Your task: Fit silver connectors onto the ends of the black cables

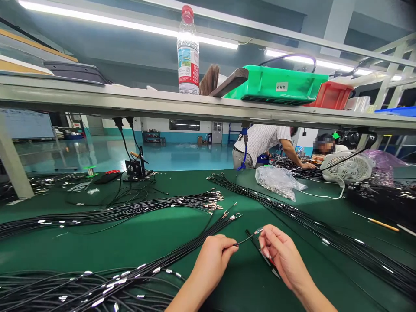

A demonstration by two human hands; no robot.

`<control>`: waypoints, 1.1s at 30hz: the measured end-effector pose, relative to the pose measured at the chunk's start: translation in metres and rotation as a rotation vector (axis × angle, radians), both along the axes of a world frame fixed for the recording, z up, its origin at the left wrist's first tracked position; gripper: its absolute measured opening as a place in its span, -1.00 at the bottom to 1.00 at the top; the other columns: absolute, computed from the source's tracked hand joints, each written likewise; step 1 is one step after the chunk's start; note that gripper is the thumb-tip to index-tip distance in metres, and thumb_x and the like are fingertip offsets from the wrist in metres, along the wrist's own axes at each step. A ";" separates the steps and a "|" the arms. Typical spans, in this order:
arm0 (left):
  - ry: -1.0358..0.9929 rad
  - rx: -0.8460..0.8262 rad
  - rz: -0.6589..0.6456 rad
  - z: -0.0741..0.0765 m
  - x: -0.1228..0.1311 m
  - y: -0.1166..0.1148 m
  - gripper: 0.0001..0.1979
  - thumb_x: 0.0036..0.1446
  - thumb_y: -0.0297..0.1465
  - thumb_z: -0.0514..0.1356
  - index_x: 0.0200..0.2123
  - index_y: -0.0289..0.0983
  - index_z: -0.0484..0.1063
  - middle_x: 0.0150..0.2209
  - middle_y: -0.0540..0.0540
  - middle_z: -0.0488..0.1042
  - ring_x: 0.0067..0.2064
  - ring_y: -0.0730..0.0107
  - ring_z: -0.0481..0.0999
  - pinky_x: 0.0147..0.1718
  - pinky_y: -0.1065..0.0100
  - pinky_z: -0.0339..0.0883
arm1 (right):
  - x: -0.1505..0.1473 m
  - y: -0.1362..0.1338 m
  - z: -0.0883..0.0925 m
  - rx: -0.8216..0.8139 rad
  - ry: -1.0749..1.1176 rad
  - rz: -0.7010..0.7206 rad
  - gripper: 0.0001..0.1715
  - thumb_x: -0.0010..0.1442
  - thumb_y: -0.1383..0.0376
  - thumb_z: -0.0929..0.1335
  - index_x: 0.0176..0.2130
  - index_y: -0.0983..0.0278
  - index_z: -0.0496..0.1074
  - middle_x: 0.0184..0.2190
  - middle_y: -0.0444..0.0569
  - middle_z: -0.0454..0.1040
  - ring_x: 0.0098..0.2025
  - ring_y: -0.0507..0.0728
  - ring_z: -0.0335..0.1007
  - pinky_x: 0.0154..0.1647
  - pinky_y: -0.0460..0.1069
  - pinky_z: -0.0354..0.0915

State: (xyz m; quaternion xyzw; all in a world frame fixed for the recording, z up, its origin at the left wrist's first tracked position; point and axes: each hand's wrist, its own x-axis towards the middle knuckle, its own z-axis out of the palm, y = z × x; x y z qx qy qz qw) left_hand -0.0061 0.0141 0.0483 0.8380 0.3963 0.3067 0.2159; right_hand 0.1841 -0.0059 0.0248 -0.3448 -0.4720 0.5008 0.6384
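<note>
A cable [246, 238] spans the left hand [216, 256] and right hand [282, 255] over the table [130, 244]; cable bundles [120, 211] lie on both sides; a fan [350, 168] stands behind, right; on the shelf [130, 102] above, a bottle [188, 65] stands left of a bin [269, 82].

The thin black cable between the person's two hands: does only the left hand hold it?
No, the left hand grips the thin black cable while the right hand pinches its connector end.

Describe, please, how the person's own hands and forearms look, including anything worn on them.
The bare left hand and bare right hand wear no gloves; no sleeves, watch, bracelet or rings show. The forearms are uncovered where visible.
</note>
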 end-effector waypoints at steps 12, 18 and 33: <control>-0.189 -0.140 -0.052 0.019 0.018 -0.031 -0.83 0.00 -0.43 0.16 -0.29 -0.22 0.49 -0.42 -0.02 0.45 -0.37 0.38 0.35 -0.38 0.45 0.17 | 0.000 -0.006 -0.002 0.101 -0.218 -0.049 -0.71 0.14 0.12 0.31 -0.45 0.28 0.34 -0.58 -0.14 0.28 -0.56 0.02 0.13 -0.53 -0.10 0.10; -0.304 -0.024 0.008 0.014 0.020 -0.029 -0.82 0.07 -0.46 0.10 -0.40 -0.22 0.52 -0.42 -0.07 0.46 -0.34 0.37 0.39 -0.35 0.44 0.21 | -0.012 -0.015 0.003 0.149 -0.317 0.017 -0.70 0.15 0.10 0.29 -0.45 0.27 0.35 -0.56 -0.11 0.29 -0.54 0.04 0.17 -0.52 -0.08 0.15; -0.545 -0.541 -0.103 0.007 0.022 -0.025 -0.72 0.05 -0.26 0.09 -0.53 -0.36 0.39 -0.62 0.07 0.20 -0.55 0.54 0.10 -0.55 0.49 -0.01 | -0.015 -0.019 0.004 0.050 -0.452 -0.065 -0.52 0.13 -0.05 0.23 -0.56 0.27 0.25 -0.69 -0.18 0.17 -0.65 -0.01 0.04 -0.65 -0.11 0.02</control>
